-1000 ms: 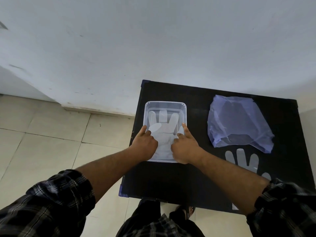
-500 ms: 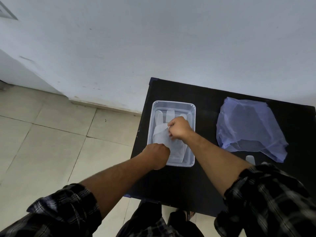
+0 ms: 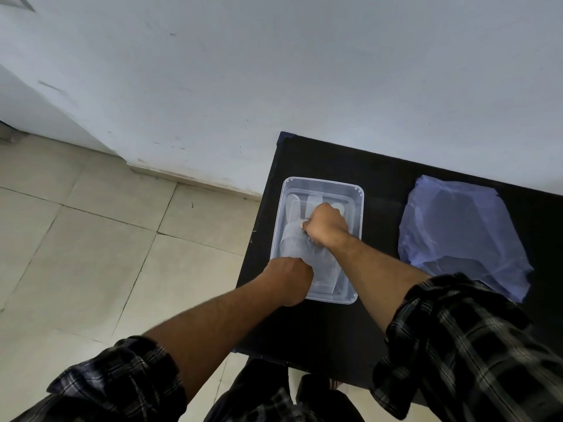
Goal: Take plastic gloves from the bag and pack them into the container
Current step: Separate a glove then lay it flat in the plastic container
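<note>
A clear plastic container [image 3: 323,185] stands on the left part of a black table [image 3: 377,172]. A see-through plastic glove [image 3: 294,245] lies inside it, partly folded over. My right hand [image 3: 326,225] is inside the container with its fingers pinched on the glove's folded part. My left hand [image 3: 289,280] is curled at the container's near left corner, pressing on the glove's cuff end. A bluish plastic bag [image 3: 457,229] lies flat on the table to the right of the container.
The table stands against a white wall [image 3: 274,71]. Left of the table is a tiled floor [image 3: 91,245]. My right checked sleeve [image 3: 463,339] covers the table's near right part.
My right hand moved from the container's near edge into its middle and folded the glove's fingers back. My left hand slid to the near left corner. The view shifted left.
</note>
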